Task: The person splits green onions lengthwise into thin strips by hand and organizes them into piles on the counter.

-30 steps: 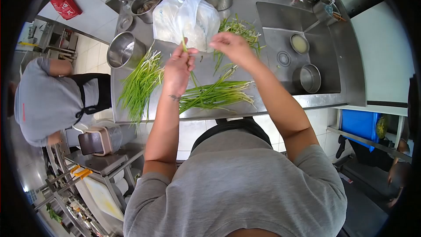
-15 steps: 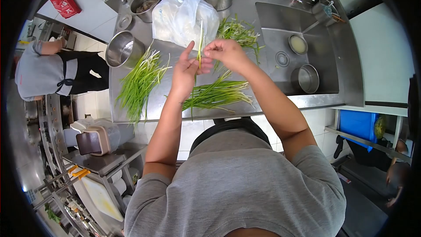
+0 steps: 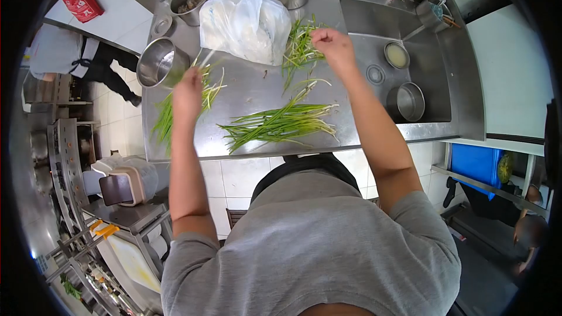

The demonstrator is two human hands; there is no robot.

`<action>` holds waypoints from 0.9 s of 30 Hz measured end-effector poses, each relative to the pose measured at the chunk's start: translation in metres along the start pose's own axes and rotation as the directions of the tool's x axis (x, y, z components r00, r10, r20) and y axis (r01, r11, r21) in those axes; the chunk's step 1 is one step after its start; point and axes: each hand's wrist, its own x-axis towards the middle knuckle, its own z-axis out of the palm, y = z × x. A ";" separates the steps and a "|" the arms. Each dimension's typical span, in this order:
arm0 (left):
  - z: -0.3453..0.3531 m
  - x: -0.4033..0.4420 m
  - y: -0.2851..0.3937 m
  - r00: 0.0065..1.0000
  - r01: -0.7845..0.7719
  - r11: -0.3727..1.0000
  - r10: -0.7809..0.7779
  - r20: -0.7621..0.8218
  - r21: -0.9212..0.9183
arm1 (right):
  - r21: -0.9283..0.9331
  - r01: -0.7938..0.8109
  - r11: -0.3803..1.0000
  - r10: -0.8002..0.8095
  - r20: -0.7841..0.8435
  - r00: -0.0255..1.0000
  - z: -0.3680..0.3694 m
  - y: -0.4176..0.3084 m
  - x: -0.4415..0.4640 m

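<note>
My left hand [image 3: 188,86] is closed on a scallion, whose pale end sticks up past the fingers, over the left scallion pile [image 3: 166,118]. My right hand [image 3: 332,43] is closed, fingers pinched, above the heap of green trimmings [image 3: 302,47] near the sink; what it pinches, if anything, is too small to make out. A bunch of scallions [image 3: 281,125] lies near the front edge of the steel counter [image 3: 246,85]. Behind it stands a full white plastic bag [image 3: 246,26].
An empty steel pot [image 3: 158,65] stands at the counter's left, a filled pot [image 3: 192,1] behind it. The sink [image 3: 374,52] holds two round containers. At far left a person in grey [image 3: 55,50] stands; at far right part of another person [image 3: 530,231] shows.
My left hand has moved left from the middle with the scallion, onto the left pile. My right hand has moved right and away, over the trimmings. The person at left has moved farther off.
</note>
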 end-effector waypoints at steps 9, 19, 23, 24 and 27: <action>0.106 -0.018 0.000 0.946 -0.322 0.945 0.320 0.047 0.056 | -0.614 0.479 0.627 -0.048 0.584 0.811 0.020 0.095 -0.067; 0.163 -0.056 0.077 0.900 -0.365 0.883 0.416 0.133 -0.296 | -0.343 0.359 0.868 -0.107 0.577 0.810 -0.009 0.022 -0.055; 0.128 -0.066 0.092 0.931 -0.292 0.924 0.334 0.148 -0.249 | -0.241 0.143 0.960 0.026 0.586 0.810 -0.026 0.001 -0.038; 0.123 -0.066 0.089 0.937 -0.283 0.929 0.321 0.137 -0.239 | -0.224 0.128 0.966 0.030 0.588 0.808 -0.030 0.000 -0.033; 0.108 -0.069 0.078 0.973 -0.171 0.962 0.199 0.118 -0.214 | -0.079 0.038 0.996 -0.003 0.404 0.915 -0.048 0.021 -0.005</action>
